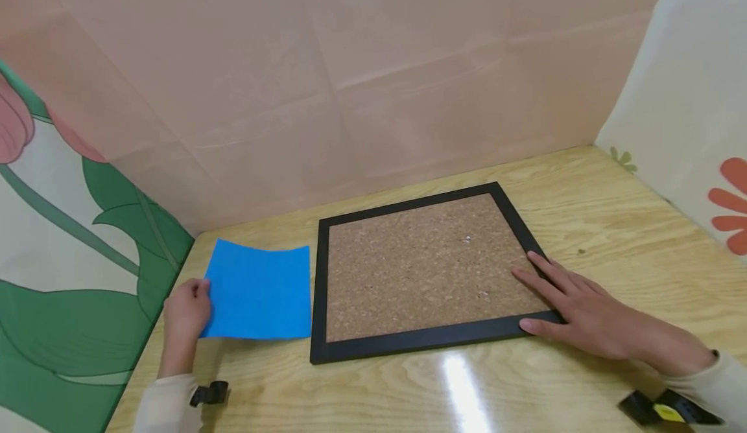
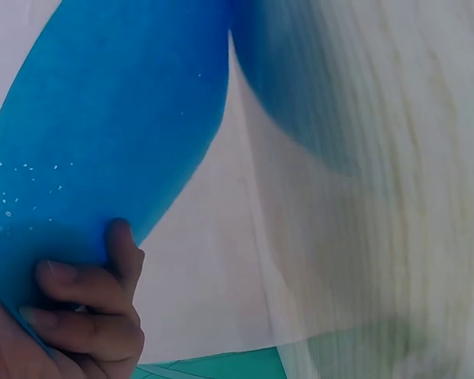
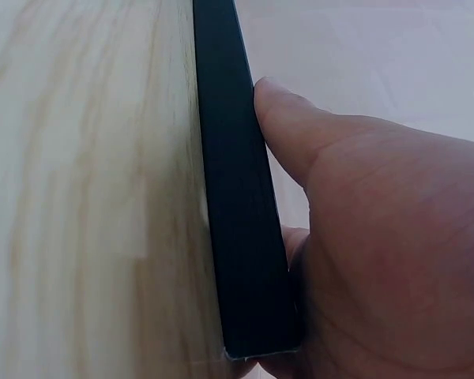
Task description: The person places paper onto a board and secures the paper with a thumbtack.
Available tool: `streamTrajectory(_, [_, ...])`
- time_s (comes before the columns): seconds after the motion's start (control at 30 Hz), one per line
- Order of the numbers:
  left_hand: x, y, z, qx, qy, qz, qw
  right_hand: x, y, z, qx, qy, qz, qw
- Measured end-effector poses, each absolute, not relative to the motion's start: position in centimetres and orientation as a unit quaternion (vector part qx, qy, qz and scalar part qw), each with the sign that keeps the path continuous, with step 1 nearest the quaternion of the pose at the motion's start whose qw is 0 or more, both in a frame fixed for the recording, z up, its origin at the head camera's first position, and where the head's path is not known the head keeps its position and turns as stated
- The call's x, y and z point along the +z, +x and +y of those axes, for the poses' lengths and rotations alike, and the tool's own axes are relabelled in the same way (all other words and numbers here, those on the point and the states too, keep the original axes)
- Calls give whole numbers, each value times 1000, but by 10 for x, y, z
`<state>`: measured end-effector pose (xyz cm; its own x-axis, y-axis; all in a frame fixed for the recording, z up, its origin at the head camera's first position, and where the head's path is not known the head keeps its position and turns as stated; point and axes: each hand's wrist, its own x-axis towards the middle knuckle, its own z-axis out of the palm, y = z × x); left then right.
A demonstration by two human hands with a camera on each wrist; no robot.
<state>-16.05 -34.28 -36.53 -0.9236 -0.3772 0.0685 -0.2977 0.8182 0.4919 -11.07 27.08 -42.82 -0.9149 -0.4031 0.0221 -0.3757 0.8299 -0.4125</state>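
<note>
A blue square sheet (image 1: 259, 293) stands left of a black-framed cork board (image 1: 420, 264), its left edge pinched by the left hand (image 1: 187, 310). In the left wrist view the sheet (image 2: 110, 118) curves, and the fingers of the left hand (image 2: 95, 308) curl at its edge, with small white specks on its face. The right hand (image 1: 589, 313) rests spread over the board's lower right corner, fingertips on the cork and frame. From the right wrist view, the thumb of the right hand (image 3: 395, 229) touches the black frame (image 3: 241, 181).
The board lies on a wood-grain table (image 1: 327, 394). Behind it rises a plain pinkish sheet (image 1: 350, 83); a leaf-patterned panel (image 1: 64, 329) stands at the left and a flowered white one (image 1: 688, 96) at the right. Small shiny bits (image 1: 467, 239) lie on the cork.
</note>
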Motion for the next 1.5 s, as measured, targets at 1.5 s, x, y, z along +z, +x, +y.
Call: streamTrajectory(1.5, [-366,-162,-271,-589,184,-786,-41,-430,-111,272,-207,-207,956,29])
